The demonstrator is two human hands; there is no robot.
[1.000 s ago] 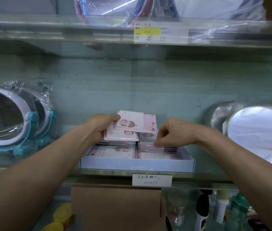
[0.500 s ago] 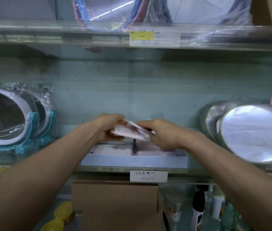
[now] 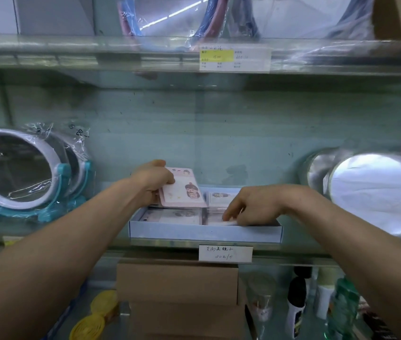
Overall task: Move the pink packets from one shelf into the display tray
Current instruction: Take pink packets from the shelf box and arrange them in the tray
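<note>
Over the back-left part of the display tray (image 3: 204, 233), the left hand (image 3: 151, 184) grips a pink packet (image 3: 182, 192), thumb clamped on its left edge and the other fingers hidden underneath. It may be holding more than one; can't tell. The right hand (image 3: 253, 207) is down in the tray's right-front section, fingers (image 3: 231, 214) angled onto a pale packet (image 3: 229, 223) against the front wall. Pinching or just pressing, cannot tell; the thumb is hidden. Stacked packets (image 3: 170, 215) lie in the tray's left-front section, with a divider (image 3: 204, 214) between the halves.

Risks:
- The held packet is tilted above the stacks, so a slack grip likely drops it askew across the divider or behind the tray.
- The tray wall is low, so a push from the right hand could slide the top packets over the front.
- The round mirror (image 3: 376, 192) stands just right of the tray, close to the right forearm, and a wide elbow swing could knock it.

Room:
- There is open air above the tray up to the upper shelf (image 3: 72, 49).
- The teal mirror (image 3: 15, 168) is well left of the tray.
- The tray front sits at the shelf lip above the price label (image 3: 225, 253), so there is no slack forward.
</note>
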